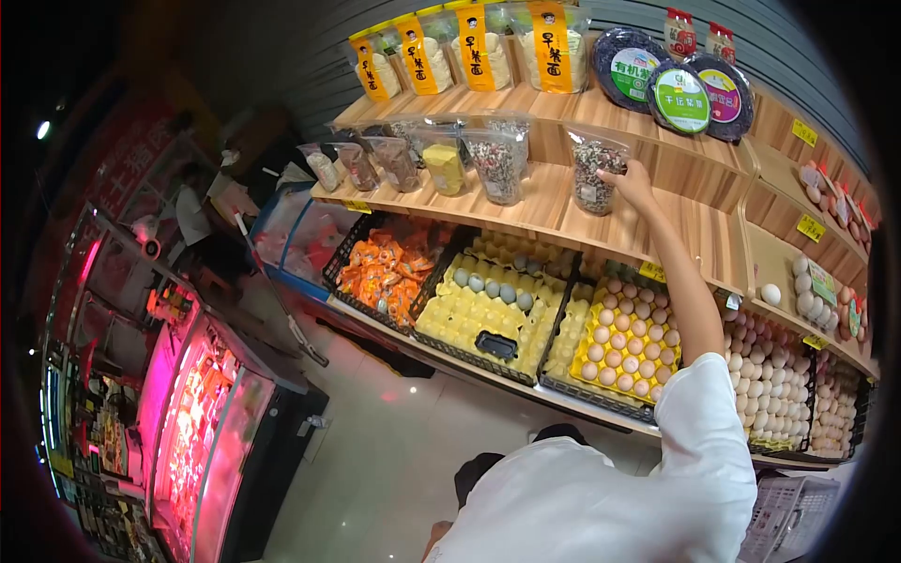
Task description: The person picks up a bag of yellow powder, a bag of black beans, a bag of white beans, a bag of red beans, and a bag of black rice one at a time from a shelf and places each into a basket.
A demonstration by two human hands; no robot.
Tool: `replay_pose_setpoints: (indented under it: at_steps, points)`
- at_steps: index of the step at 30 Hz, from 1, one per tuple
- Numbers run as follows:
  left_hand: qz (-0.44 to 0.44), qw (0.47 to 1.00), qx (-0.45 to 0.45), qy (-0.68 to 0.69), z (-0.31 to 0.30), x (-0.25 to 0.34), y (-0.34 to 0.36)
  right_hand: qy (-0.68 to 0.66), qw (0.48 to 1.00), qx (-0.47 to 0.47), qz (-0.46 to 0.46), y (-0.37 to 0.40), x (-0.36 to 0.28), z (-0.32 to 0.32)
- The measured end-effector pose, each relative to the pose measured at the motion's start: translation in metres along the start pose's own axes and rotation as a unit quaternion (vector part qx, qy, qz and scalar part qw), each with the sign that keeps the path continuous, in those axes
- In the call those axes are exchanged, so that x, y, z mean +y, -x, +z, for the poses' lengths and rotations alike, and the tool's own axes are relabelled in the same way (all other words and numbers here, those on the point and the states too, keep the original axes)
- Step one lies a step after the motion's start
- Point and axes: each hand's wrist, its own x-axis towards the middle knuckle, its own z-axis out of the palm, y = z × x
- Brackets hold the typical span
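My right hand [631,180] is closed on the right edge of a clear bag of mixed beans [591,178], which stands upright on the middle wooden shelf [544,202]. My right arm stretches up over the egg trays. To the left on that shelf are another bag of mixed beans [497,169], a yellow bag [444,169] and bags of brown grains [394,161]. My left hand is out of sight; a bit of skin shows at the bottom beside the white shirt.
Noodle bags [483,47] and round dark packs [680,97] line the top shelf. Below lie orange packets [385,272], an egg tray [627,342] and more eggs [770,380]. A lit display case [202,441] and a person [192,216] are at left; a basket [788,516] is lower right.
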Motion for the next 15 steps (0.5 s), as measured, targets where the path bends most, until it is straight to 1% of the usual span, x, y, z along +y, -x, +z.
replay_pose_setpoints:
  at_steps: [1,4,8,9,12,13,15]
  points:
    - [-0.001,1.000,-0.002,-0.005,-0.004,0.009,-0.015,0.035,0.999,-0.015,-0.007,-0.012,0.006,0.011]
    - [0.029,0.999,-0.017,-0.039,-0.014,0.036,-0.065,-0.022,1.000,-0.002,-0.015,-0.034,0.009,0.039]
    - [0.119,0.988,-0.051,-0.087,-0.041,0.057,-0.135,0.040,0.998,0.001,0.055,-0.062,0.017,0.067]
    - [0.146,0.982,-0.062,-0.100,-0.049,0.060,-0.153,0.036,0.997,0.028,0.054,-0.070,0.028,0.076]
    - [0.232,0.960,-0.094,-0.128,-0.089,0.069,-0.212,0.010,0.998,0.046,0.047,-0.064,0.009,0.075]
    - [0.252,0.953,-0.105,-0.129,-0.108,0.075,-0.231,-0.028,0.996,-0.029,0.077,-0.064,0.006,0.069]
    - [0.267,0.947,-0.126,-0.127,-0.146,0.106,-0.268,-0.103,0.992,0.047,0.053,-0.051,0.009,0.080]
